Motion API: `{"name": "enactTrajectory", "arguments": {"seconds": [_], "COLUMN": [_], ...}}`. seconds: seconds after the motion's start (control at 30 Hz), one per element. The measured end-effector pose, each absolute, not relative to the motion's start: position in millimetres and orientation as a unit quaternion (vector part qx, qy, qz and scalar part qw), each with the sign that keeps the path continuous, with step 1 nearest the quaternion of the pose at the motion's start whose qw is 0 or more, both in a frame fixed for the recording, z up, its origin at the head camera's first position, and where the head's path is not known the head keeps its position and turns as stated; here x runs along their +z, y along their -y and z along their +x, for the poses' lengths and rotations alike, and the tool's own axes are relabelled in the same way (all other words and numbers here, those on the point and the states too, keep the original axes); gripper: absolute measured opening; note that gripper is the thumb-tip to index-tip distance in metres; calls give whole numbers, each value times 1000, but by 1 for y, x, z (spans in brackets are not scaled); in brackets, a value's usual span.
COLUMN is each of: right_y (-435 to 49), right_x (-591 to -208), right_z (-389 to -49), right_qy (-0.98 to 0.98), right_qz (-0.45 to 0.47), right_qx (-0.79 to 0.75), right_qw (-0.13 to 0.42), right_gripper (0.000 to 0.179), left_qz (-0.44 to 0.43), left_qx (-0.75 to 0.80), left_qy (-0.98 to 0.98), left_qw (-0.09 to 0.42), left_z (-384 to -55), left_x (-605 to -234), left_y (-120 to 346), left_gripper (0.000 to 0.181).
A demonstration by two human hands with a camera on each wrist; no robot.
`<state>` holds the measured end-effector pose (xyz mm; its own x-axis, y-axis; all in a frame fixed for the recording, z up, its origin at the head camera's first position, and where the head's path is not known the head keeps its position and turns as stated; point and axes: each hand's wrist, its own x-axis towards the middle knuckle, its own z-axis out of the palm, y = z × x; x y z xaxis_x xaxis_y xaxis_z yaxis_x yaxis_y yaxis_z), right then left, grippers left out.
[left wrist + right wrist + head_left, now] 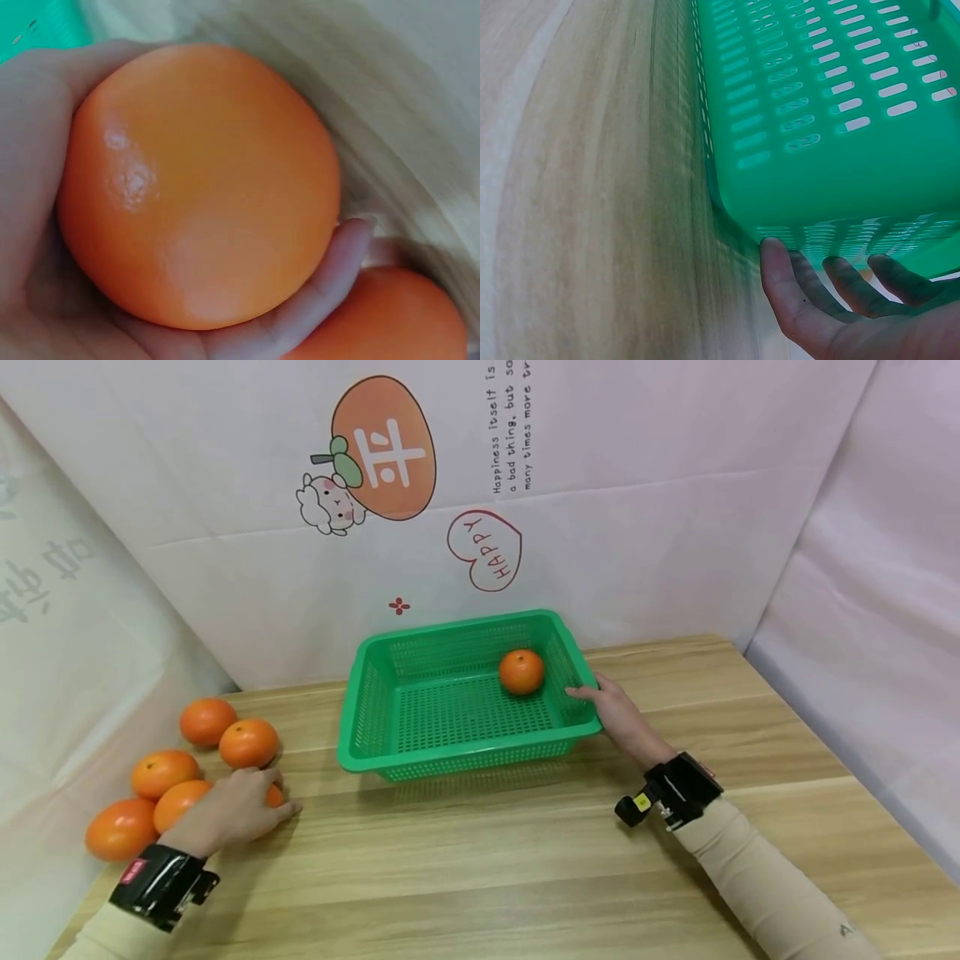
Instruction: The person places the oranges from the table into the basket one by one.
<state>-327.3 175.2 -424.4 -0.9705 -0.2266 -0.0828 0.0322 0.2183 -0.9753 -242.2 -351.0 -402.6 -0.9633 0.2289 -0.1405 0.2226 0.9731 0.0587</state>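
At the left of the head view, my left hand (236, 810) curls round an orange (199, 184), which it mostly covers there. The left wrist view shows this fruit filling the palm, fingers wrapped along its side. My right hand (621, 714) holds the right end of a green plastic basket (468, 753), thumb over the rim. In the right wrist view, its fingers (780, 274) press against the slotted outer wall. A single orange (521, 672) lies inside the basket, near its right end.
Several more oranges (122, 831) are grouped at the table's left edge, close round the left hand. The wooden table (450, 877) runs back to a printed white cloth (637, 552) behind the basket. More white cloth hangs at both sides.
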Motion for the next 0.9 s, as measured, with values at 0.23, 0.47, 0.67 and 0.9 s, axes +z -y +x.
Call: {"name": "enactTrajectory", "arguments": {"seconds": [0.23,0.47,0.67,0.9], "right_y": [-172,-173,-174,-176], "right_x": [-428,-427,-426,-427], "right_z": [-326,-326,-327,-328], "right_qy": [-771,-766,-766,-763], "right_qz": [-61,-58,-61,-60], "right_qx": [-625,-631,-631,-635], "right_qw": [109,105,107,105], "right_gripper": [66,66,65,65], "left_qz": [90,97,124,126], "left_qx": [71,75,54,67], "left_qy": [-988,-989,-989,-988], "left_qw": [104,89,55,54], "left_z": [-243,-246,-247,-250], "left_x": [-400,-396,-395,-392], "left_y": [353,352,349,348], "left_gripper": [29,19,22,21]}}
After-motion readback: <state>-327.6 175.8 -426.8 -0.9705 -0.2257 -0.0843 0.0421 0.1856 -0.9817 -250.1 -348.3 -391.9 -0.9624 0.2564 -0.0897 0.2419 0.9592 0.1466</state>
